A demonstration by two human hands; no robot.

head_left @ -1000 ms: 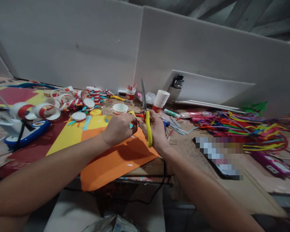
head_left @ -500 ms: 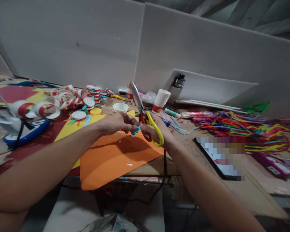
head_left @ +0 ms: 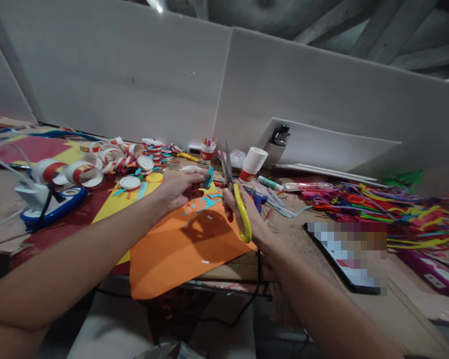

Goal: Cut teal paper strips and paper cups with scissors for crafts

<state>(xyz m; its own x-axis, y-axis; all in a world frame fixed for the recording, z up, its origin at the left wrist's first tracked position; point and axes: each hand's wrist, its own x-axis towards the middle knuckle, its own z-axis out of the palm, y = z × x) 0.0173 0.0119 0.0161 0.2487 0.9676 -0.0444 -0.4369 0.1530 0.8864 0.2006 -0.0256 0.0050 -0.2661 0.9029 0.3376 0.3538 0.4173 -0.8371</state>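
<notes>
- A small turquoise paper piece (head_left: 210, 177) stands upright above the worktable, pinched between the thumb and fingertips of the left hand (head_left: 185, 189), whose other fingers curl inward.
- Just beside it, the right hand (head_left: 250, 205) grips yellow-handled scissors (head_left: 242, 214), fingers wrapped around the handles, blades pointing up and slightly parted.
- Below both hands, turquoise scraps (head_left: 210, 202) lie on an orange paper sheet (head_left: 187, 254).
- Beyond the hands, a red-and-white paper cup (head_left: 206, 154) holds slim, colorful sticks (head_left: 210, 141).
- To its right leans a nested stack of paper cups (head_left: 255, 162); a dark-capped bottle (head_left: 276, 149) stands behind, its contents unclear.
</notes>
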